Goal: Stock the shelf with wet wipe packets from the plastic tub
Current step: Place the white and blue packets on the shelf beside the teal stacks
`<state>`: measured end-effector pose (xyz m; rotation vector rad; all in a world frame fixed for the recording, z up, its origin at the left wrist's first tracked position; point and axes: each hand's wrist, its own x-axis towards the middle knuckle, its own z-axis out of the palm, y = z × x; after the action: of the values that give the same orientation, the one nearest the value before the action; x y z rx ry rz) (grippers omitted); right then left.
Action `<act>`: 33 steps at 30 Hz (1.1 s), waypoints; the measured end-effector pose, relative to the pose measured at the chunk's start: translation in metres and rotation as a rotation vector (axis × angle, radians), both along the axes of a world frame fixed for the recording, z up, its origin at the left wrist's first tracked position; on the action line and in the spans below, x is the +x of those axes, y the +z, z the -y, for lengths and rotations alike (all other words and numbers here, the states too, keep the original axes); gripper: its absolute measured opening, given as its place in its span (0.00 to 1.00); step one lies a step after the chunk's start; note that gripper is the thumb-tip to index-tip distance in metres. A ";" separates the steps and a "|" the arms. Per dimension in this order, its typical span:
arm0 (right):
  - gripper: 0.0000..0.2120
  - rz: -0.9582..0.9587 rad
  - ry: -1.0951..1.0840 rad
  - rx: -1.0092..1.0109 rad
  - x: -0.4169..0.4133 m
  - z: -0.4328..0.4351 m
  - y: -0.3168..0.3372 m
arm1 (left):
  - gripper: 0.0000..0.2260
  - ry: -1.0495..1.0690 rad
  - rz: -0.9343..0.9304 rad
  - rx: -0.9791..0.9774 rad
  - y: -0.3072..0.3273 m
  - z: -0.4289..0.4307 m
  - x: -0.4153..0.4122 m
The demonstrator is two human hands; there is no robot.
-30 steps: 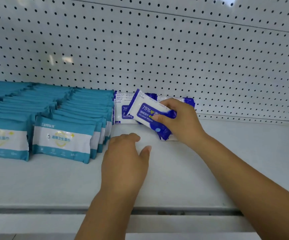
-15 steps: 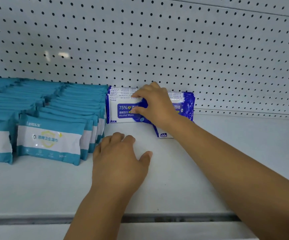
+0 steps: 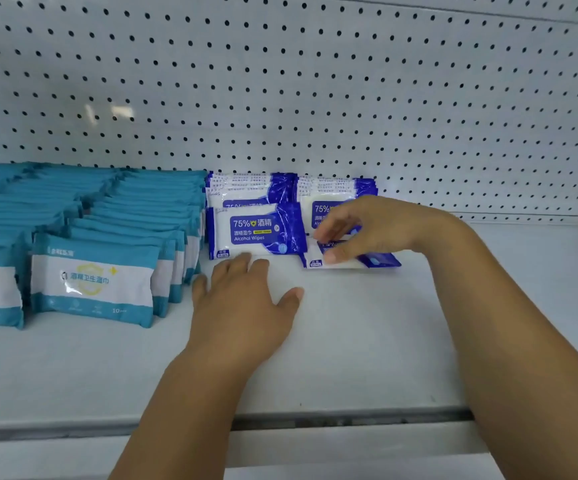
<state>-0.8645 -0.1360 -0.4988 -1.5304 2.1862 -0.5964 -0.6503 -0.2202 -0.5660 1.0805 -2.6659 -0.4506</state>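
Note:
Blue-and-white alcohol wipe packets stand upright in two short rows at the back of the white shelf [image 3: 367, 341]: a left row [image 3: 256, 230] and a right row [image 3: 329, 199]. In front of the right row, one blue packet [image 3: 379, 261] lies flat. My right hand [image 3: 377, 230] reaches over it, thumb and fingers curled and pinching its left end; the hand is blurred. My left hand [image 3: 246, 306] lies flat on the shelf, its fingertips at the bottom edge of the left row's front packet. The plastic tub is out of view.
Several rows of teal wipe packets [image 3: 93, 282] fill the shelf's left side, close against the blue rows. A white pegboard [image 3: 315, 98] forms the back wall. The shelf's front rail [image 3: 350, 419] runs below my arms. Bare shelf extends to the right.
My right hand let go of the packet it stood at the front of the left row and moved right onto the flat packet. My left hand slid slightly forward.

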 end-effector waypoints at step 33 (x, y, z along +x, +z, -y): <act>0.30 -0.117 -0.160 0.131 -0.019 -0.005 -0.012 | 0.32 0.011 0.195 -0.098 -0.003 0.030 -0.036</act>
<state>-0.8839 -0.1310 -0.5110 -1.3644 2.4013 -0.4110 -0.6862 -0.2499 -0.5692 1.1633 -2.8135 -0.2194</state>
